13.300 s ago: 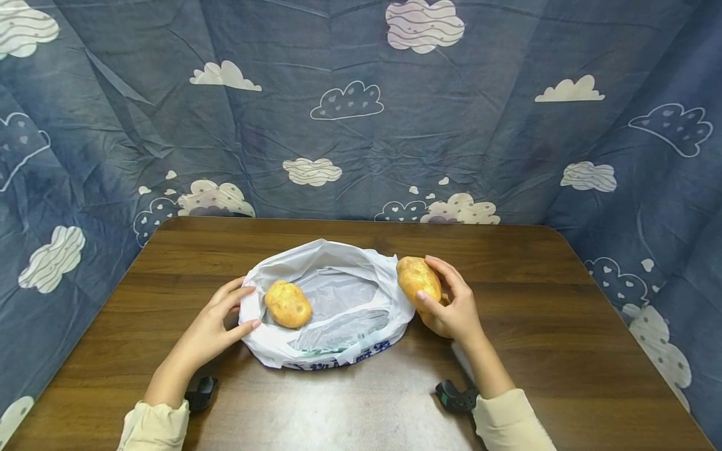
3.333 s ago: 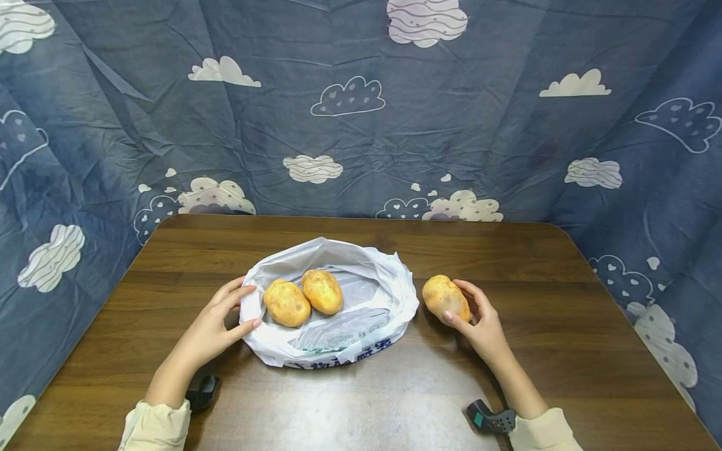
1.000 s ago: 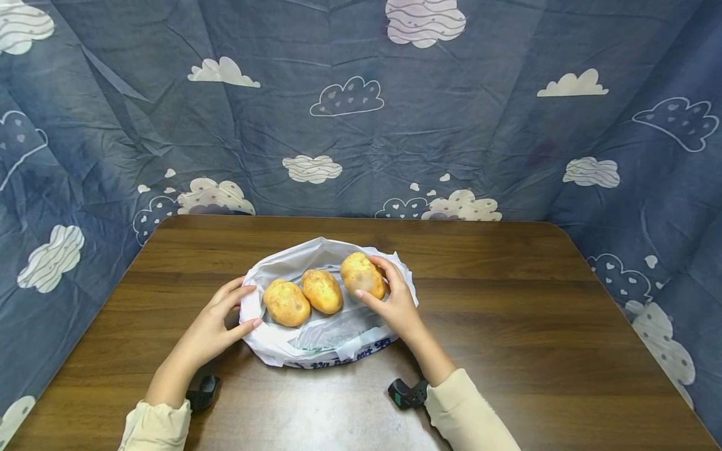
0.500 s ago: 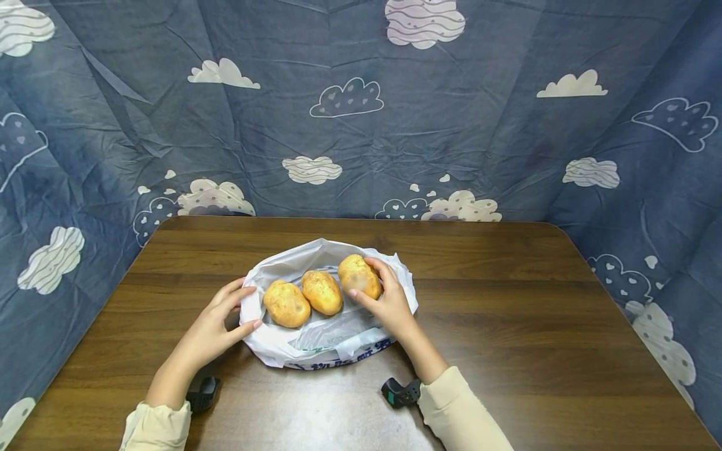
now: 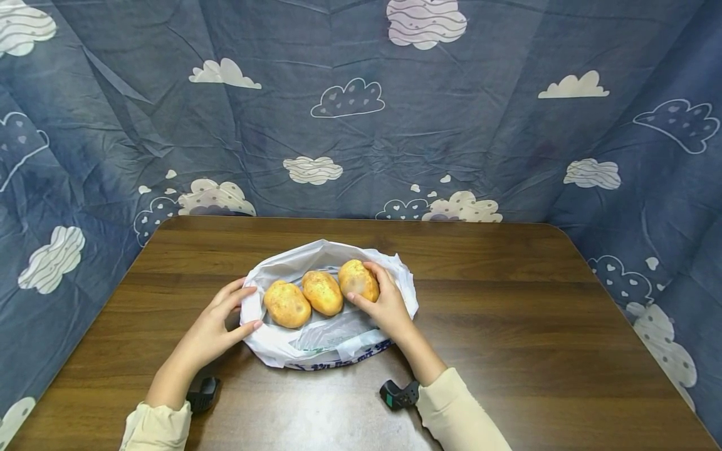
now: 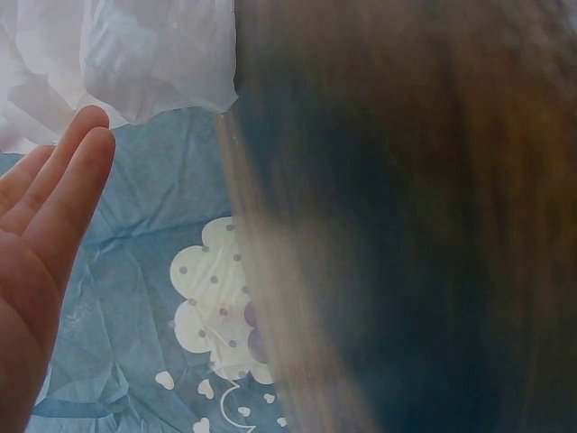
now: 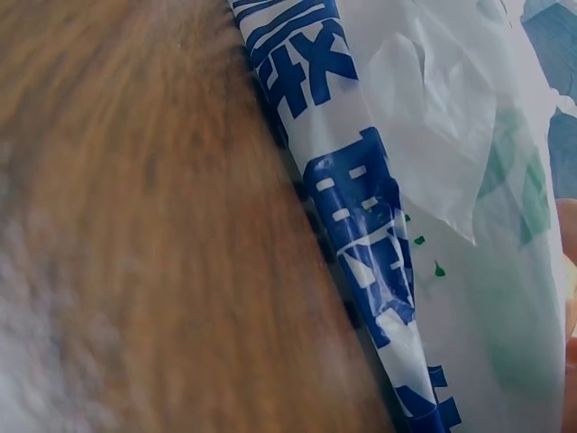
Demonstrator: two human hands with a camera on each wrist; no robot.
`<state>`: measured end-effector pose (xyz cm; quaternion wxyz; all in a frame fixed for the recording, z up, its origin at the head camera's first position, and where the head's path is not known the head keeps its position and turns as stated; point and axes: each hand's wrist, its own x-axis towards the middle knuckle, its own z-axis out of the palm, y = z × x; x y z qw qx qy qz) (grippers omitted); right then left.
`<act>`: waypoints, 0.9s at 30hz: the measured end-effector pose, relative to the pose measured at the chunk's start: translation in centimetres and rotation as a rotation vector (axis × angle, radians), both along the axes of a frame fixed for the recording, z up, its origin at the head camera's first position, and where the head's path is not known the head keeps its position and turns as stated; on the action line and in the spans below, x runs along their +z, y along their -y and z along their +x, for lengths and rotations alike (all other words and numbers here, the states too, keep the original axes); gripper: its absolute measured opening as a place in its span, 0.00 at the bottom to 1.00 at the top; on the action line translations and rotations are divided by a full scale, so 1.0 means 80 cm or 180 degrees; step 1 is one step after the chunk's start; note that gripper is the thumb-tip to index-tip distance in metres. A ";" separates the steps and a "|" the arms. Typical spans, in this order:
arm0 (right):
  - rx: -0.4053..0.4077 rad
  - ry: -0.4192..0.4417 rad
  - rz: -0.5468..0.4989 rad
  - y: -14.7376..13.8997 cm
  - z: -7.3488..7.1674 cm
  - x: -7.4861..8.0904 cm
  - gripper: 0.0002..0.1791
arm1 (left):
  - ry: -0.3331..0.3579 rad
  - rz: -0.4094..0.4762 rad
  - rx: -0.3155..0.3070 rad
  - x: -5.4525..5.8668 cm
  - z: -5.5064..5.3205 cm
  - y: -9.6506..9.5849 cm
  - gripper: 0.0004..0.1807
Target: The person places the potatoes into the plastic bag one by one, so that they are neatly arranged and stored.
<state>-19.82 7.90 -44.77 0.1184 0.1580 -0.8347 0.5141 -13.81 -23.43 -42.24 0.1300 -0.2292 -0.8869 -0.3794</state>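
Observation:
In the head view a white plastic bag (image 5: 366, 351) with blue printing lies on the table, its mouth spread wide. A potato (image 5: 287, 304) sits at the left inside it, with another potato (image 5: 322, 293) close beside. My right hand (image 5: 389, 307) holds a third potato (image 5: 357, 280) between thumb and fingers, inside the right part of the bag. My left hand (image 5: 211, 322) touches the bag's left rim with spread fingers and thumb. The left wrist view shows its fingers (image 6: 77, 180) fairly straight against the plastic. In the right wrist view the bag's side (image 7: 433, 180) hides most of the hand.
The brown wooden table (image 5: 524, 326) extends on both sides of the bag. Behind it hangs a dark blue curtain (image 5: 350, 138) with white clouds. A black wrist device is on each arm, the right one (image 5: 399, 394) close to the table's surface.
Since 13.3 s ago, a second potato has come to lie in the bag. My right hand has brought another from the right into the bag, lowering it slightly. The left hand stays still.

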 end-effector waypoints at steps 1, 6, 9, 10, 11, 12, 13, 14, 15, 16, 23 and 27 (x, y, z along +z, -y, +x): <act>0.0002 0.0004 0.0019 0.000 0.000 0.000 0.35 | -0.0002 -0.0004 0.0001 0.000 0.000 0.000 0.30; -0.0012 0.0047 0.0078 0.001 0.000 -0.001 0.35 | 0.0017 0.0012 -0.0012 0.000 0.000 0.000 0.30; -0.0020 0.0069 0.0107 0.001 0.000 -0.002 0.35 | 0.0026 0.0015 -0.0017 0.000 0.000 0.000 0.30; -0.0016 0.0072 0.0114 0.001 0.000 -0.002 0.35 | 0.0029 0.0012 -0.0014 0.000 0.000 0.000 0.30; -0.0013 0.0073 0.0133 0.001 0.000 -0.002 0.35 | 0.0031 0.0009 -0.0009 0.000 0.000 0.000 0.30; -0.0011 0.0073 0.0154 0.001 -0.001 -0.002 0.35 | 0.0032 0.0007 -0.0008 0.000 0.001 0.000 0.30; -0.0008 0.0072 0.0171 0.001 -0.001 -0.002 0.35 | 0.0030 0.0007 -0.0009 0.001 0.001 0.000 0.30; -0.0006 0.0067 0.0190 0.001 -0.001 -0.002 0.35 | 0.0026 0.0005 -0.0010 0.001 0.001 0.000 0.30; -0.0012 0.0067 0.0213 0.001 -0.001 -0.002 0.35 | 0.0024 0.0004 -0.0009 0.001 0.001 0.000 0.30; -0.0011 0.0061 0.0227 0.001 -0.001 -0.002 0.35 | 0.0023 0.0001 -0.0009 0.001 0.001 0.000 0.30; 0.0045 -0.0010 0.0254 0.001 -0.001 -0.001 0.33 | -0.0007 -0.0026 0.0019 0.000 0.000 0.001 0.31; 0.0040 -0.0051 0.0279 0.002 0.000 -0.001 0.32 | -0.0012 -0.0029 0.0000 0.000 0.000 0.000 0.31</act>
